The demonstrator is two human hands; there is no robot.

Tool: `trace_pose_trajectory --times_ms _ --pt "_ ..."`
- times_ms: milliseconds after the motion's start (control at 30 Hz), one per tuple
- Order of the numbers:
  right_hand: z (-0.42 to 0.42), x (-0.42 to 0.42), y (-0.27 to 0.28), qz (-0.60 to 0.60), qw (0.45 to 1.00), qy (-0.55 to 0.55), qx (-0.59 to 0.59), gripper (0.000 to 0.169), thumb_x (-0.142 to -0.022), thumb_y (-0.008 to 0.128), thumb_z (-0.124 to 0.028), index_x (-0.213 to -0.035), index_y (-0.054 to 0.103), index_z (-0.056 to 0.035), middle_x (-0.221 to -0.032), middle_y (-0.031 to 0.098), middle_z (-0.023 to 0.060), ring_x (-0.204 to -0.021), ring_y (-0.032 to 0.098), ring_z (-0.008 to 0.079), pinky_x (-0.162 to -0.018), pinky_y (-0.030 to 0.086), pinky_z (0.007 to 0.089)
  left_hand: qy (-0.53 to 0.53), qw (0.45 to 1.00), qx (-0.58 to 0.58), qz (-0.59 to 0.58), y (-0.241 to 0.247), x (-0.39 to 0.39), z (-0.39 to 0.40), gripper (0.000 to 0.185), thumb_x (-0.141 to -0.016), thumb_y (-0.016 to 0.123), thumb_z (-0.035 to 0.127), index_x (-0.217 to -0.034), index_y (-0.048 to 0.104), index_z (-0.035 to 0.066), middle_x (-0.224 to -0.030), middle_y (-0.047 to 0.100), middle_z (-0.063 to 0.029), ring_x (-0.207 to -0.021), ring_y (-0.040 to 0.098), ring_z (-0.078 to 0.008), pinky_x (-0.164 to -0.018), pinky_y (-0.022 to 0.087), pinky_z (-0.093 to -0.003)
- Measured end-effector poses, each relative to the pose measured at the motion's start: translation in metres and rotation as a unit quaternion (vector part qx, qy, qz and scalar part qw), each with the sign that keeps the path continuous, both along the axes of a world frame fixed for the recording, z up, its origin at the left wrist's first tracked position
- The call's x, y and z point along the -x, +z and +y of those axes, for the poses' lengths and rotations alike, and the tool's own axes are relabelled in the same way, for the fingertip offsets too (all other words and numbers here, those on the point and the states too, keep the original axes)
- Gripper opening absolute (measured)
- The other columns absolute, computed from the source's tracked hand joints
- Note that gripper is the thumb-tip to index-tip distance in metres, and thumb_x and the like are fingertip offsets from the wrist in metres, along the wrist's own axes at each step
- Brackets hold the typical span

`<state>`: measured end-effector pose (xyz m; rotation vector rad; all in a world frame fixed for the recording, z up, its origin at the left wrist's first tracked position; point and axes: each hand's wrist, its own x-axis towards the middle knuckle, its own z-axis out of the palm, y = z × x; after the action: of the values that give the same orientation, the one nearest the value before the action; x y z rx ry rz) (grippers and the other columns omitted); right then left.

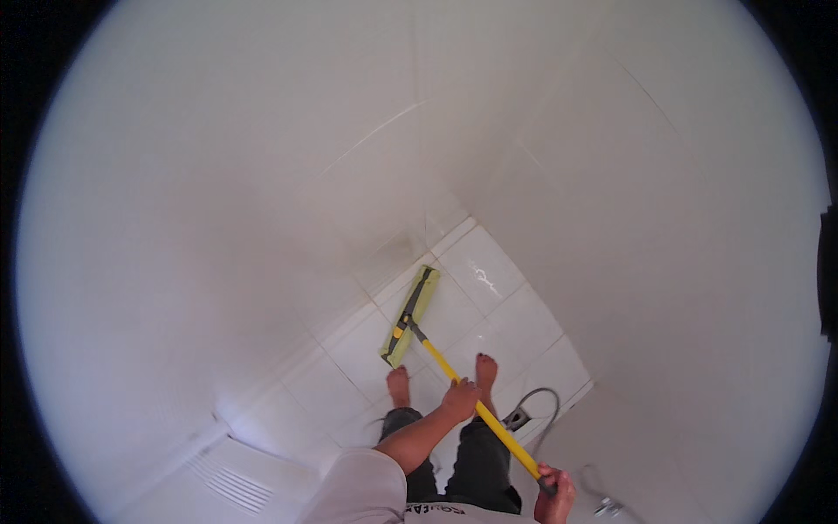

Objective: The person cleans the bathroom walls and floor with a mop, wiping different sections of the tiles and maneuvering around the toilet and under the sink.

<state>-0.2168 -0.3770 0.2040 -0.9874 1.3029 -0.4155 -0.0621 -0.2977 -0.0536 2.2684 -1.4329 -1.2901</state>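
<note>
A flat mop with a yellow pole (pixel 504 435) slants across the view from lower right to upper left. Its green-padded mop head (pixel 411 313), with a dark grey and yellow backing plate, lies on the white tiled floor (pixel 452 308) close to the wall's base. Midway down the pole, my left hand (pixel 462 399) is wrapped around it. My right hand (pixel 555 491) grips the dark end of the pole near the bottom edge of the view. Both my bare feet stand on the tiles just behind the mop head.
Pale walls (pixel 589 229) meet in a corner ahead. A grey flexible hose (pixel 556 409) loops at my right, beside a dark fitting (pixel 517 419) on the floor. Metal taps (pixel 609 506) sit on the lower-right wall. A white ridged tray (pixel 242 481) lies at lower left.
</note>
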Motion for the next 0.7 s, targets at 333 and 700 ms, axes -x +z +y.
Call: trace_pose_trajectory --times_ms 333,700 --pt "0.042 0.011 -0.083 0.027 0.786 0.259 -0.561 0.033 -0.087 0.049 -0.017 -0.117 0.040 -0.0051 -0.065 0.046 0.0032 -0.051 0.046 0.0137 -0.041 0.038 0.0242 0.265 0.964 -0.019 0.017 -0.040 0.025 0.059 0.029 -0.077 0.055 0.013 -0.105 0.054 0.006 -0.131 0.029 -0.0239 -0.124 0.028 -0.0360 -0.092 0.040 -0.0390" --pt "-0.009 0.022 -0.053 0.068 0.829 0.263 -0.489 0.024 -0.086 0.051 -0.017 -0.106 0.047 -0.0051 -0.057 0.039 -0.0016 -0.039 0.039 0.0093 -0.033 0.033 0.0238 0.419 0.908 0.026 0.004 -0.003 0.044 0.028 0.034 -0.084 0.052 0.022 -0.115 0.046 0.009 -0.128 0.028 -0.0343 -0.108 0.044 -0.0442 -0.082 0.045 -0.0440"
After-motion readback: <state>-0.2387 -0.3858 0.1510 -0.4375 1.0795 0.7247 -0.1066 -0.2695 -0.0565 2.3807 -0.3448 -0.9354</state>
